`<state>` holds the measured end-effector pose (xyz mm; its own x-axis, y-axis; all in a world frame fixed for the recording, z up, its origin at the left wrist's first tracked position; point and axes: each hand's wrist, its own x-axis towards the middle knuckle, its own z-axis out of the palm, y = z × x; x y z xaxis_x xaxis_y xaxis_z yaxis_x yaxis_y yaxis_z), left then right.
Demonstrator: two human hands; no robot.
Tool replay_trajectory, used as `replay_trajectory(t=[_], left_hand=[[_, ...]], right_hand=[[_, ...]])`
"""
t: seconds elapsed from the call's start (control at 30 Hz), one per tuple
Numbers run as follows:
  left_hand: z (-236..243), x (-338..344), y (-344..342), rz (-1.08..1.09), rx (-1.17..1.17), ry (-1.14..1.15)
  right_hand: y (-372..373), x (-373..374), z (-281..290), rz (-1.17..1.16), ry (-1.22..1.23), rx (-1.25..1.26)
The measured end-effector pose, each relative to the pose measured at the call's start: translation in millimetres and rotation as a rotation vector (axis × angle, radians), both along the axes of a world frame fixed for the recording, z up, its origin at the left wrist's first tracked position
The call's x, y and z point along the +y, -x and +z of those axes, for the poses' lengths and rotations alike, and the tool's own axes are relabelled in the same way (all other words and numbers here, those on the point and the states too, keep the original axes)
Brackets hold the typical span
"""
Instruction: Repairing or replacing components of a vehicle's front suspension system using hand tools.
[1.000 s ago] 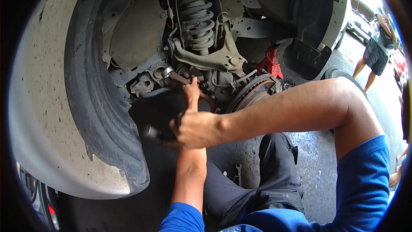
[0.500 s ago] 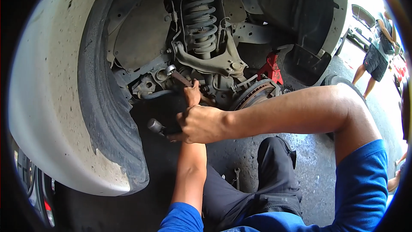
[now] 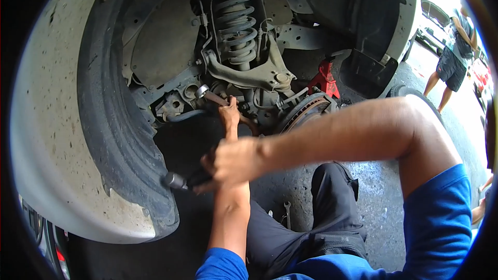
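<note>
My left hand (image 3: 229,111) reaches forward into the wheel well and is closed around a rusty brown bar (image 3: 213,97). The bar's shiny round end (image 3: 201,92) points up and to the left, while its other end is hidden behind the hand and the suspension parts. Motion blurs my right hand (image 3: 231,162), which crosses over my left forearm. It is closed on a hammer (image 3: 175,180) with a grey metal head and a dark grip, held away from the bar, near the edge of the black fender liner (image 3: 124,124).
A coil spring (image 3: 236,23) rises above a control arm (image 3: 246,78). Right of my left hand is a brake disc (image 3: 306,114), with a red jack stand (image 3: 325,79) behind it. Wrenches (image 3: 287,212) lie on the floor by my legs. A person (image 3: 456,52) stands at the far right.
My right hand and the hammer have moved down and left, farther from the bar's round end. My left hand keeps its hold on the bar. The whole view has shifted slightly.
</note>
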<state>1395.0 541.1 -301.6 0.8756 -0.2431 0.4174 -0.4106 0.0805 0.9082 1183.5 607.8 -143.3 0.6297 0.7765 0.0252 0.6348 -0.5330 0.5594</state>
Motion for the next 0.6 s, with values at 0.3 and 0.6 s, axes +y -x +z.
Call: replay_trajectory(t=[0.3,0.6], left_hand=[[-10.4,-6.8,-9.5,0.048,0.0,0.013],[39.0,-58.2,40.3,0.142,0.159,-0.362]], right_hand=[[10.4,19.8,2.4,-0.067,-0.245,-0.13],[-69.5,-69.7,-52.8,-0.813,0.445,-0.256]])
